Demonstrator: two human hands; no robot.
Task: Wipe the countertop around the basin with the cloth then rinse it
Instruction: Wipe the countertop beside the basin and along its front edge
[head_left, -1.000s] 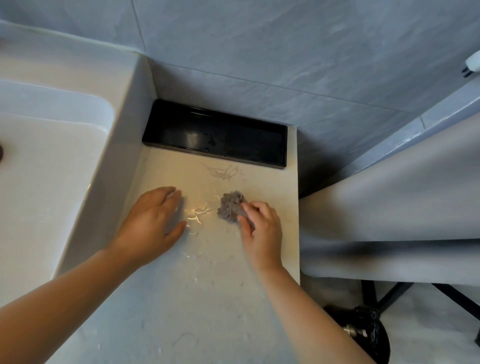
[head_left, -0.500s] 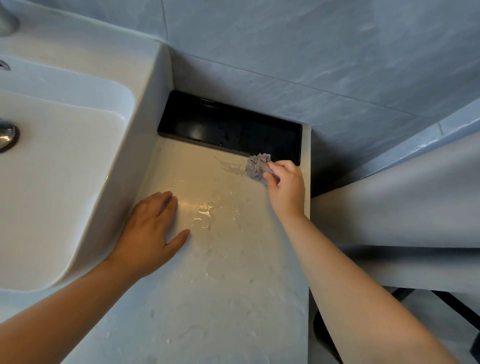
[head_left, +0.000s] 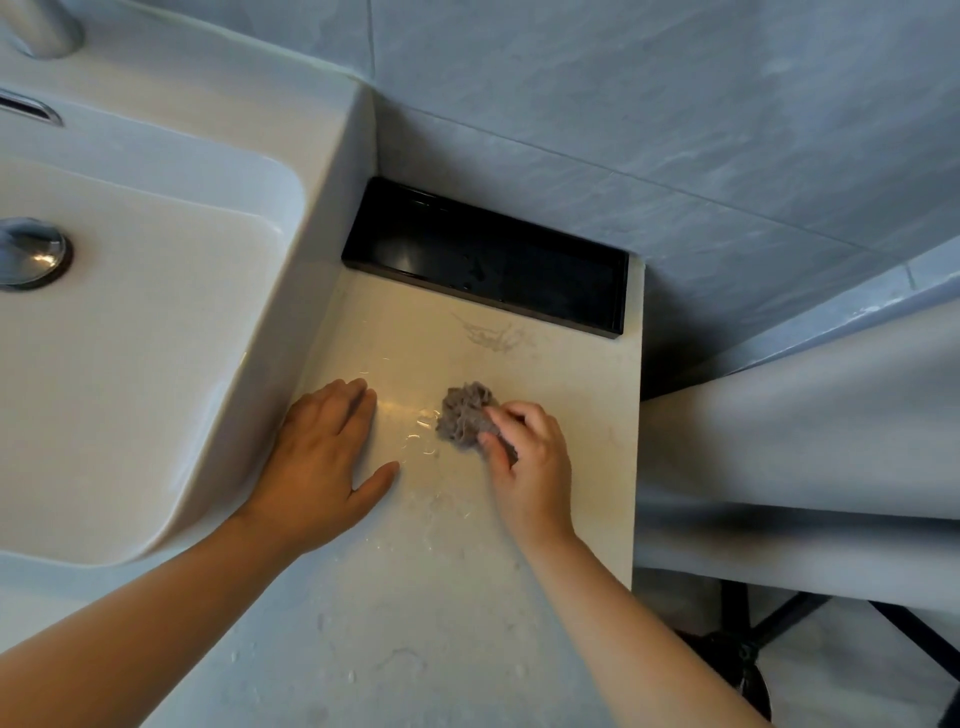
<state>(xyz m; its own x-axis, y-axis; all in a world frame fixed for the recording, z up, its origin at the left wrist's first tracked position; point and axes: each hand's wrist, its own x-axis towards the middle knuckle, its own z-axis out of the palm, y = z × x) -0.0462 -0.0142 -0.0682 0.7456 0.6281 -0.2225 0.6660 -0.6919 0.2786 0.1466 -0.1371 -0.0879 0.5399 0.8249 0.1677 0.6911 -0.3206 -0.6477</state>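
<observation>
A crumpled grey cloth (head_left: 464, 413) lies pressed on the pale stone countertop (head_left: 415, 597), right of the white basin (head_left: 156, 364). My right hand (head_left: 530, 465) is shut on the cloth's near side, fingers curled over it. My left hand (head_left: 324, 467) rests flat on the counter, fingers apart, against the basin's outer wall. Wet streaks and droplets glisten between the two hands. A smear mark (head_left: 491, 335) shows on the counter near the black tray.
A black rectangular tray (head_left: 488, 260) sits at the counter's back against the grey tiled wall. The basin drain (head_left: 31, 252) and tap base (head_left: 44, 26) are at the left. The counter's right edge drops off beside a grey fabric surface (head_left: 805, 441).
My right hand has drawn the cloth back from the tray's front edge toward me, to the middle of the counter. My left hand has stayed flat beside the basin.
</observation>
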